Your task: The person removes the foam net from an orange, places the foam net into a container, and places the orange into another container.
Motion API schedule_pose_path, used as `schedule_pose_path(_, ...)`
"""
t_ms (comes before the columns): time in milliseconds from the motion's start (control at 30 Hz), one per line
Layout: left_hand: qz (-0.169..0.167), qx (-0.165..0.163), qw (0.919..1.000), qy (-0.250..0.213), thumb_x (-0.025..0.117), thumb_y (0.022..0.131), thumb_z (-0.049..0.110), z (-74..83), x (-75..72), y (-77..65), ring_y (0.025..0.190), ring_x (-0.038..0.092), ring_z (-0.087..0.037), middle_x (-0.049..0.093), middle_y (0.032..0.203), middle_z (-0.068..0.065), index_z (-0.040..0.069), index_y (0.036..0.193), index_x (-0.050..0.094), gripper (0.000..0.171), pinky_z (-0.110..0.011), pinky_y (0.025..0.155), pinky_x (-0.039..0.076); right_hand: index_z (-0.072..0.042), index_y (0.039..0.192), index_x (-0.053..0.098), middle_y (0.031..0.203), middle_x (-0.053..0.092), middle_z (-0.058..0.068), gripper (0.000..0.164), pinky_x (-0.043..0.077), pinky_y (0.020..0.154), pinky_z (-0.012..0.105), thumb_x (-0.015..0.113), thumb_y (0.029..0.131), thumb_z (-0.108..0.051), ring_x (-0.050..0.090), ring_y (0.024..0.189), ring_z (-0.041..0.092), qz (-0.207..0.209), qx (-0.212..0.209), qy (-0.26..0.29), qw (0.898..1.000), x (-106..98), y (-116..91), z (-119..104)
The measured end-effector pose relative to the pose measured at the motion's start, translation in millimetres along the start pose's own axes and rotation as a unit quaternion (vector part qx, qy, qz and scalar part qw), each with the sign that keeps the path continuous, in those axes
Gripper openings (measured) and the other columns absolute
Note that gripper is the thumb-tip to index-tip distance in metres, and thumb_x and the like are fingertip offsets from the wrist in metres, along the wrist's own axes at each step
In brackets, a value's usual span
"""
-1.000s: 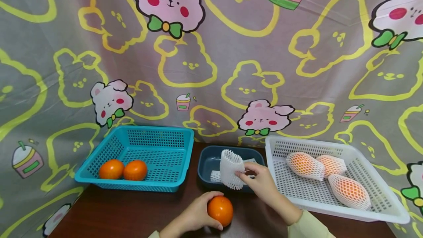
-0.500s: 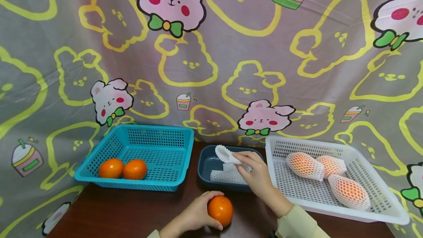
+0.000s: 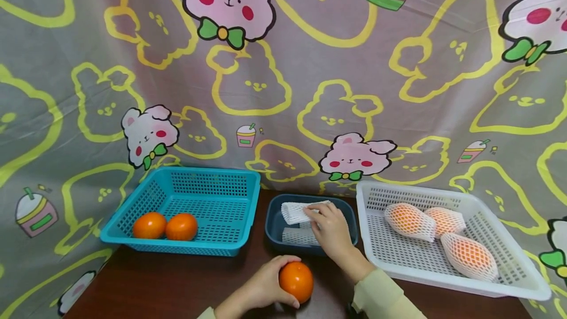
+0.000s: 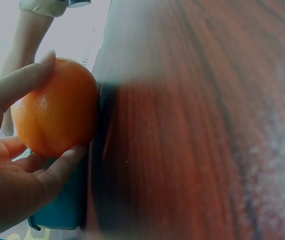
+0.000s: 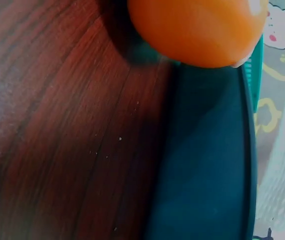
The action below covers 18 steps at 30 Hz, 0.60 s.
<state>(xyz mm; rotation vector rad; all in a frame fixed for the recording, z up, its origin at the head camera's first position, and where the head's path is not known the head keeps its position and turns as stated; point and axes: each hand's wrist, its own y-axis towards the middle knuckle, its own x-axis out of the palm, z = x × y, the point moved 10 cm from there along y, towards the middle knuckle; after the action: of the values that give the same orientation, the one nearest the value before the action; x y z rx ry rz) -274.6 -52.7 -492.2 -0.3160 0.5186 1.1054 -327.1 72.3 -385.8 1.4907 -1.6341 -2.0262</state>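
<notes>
Orange fruit [image 3: 297, 282] rests on counter [image 3: 177, 287], left hand [image 3: 266, 283] clamped round its side; likely firm, weighty, slick-skinned, best held at its widest. Roundish, no clear long axis. Right hand [image 3: 331, 230] pinches white net sleeve [image 3: 293, 212] over dark tray [image 3: 285, 249]: likely light, soft, squashable; its long axis runs sideways, one end pointing left

The orange fruit [image 3: 297, 282] is bare, the white mesh sleeve [image 3: 293, 213] sideways.

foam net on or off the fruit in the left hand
Off: the fruit in the left hand shows bare, glossy orange skin with no mesh.
</notes>
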Motion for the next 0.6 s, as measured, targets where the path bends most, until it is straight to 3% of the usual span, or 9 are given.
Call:
schedule_pose_path(200, -0.005, -0.006, 1.0, 0.003, 0.099, 0.065, 0.022, -1.0, 1.7, 0.1, 0.101, 0.058, -0.013, 0.061, 0.123, 0.001, 0.01, 0.134, 0.063, 0.079, -0.038, 0.092, 0.05, -0.009, 0.109, 0.081, 0.105, 0.072, 0.005, 0.034, 0.051, 0.072, 0.037, 0.085, 0.077, 0.004, 0.061, 0.094, 0.026, -0.057, 0.035, -0.029, 0.997, 19, 0, 7)
schedule_pose_path(433, -0.004, -0.001, 1.0, -0.008, 0.099, 0.065, 0.02, 0.4, 1.2, 0.7, 0.102, 0.058, -0.013, 0.061, 0.123, 0.0, 0.009, 0.134, 0.062, 0.079, -0.037, 0.093, 0.049, -0.011, 0.107, 0.081, 0.105, 0.071, 0.006, 0.03, 0.053, 0.078, 0.042, 0.086, 0.079, -0.002, 0.06, 0.094, 0.028, -0.096, 0.027, -0.076, 0.992, 40, 2, 13)
schedule_pose_path(600, -0.005, -0.002, 1.0, -0.005, 0.099, 0.065, 0.021, -0.1, 1.5, 0.7, 0.102, 0.058, -0.013, 0.061, 0.124, 0.0, 0.01, 0.134, 0.062, 0.079, -0.037, 0.093, 0.049, -0.01, 0.113, 0.079, 0.112, 0.069, 0.01, 0.03, 0.054, 0.083, 0.048, 0.084, 0.084, -0.01, 0.06, 0.098, 0.031, -0.171, 0.069, -0.07, 0.98, 58, -4, 21)
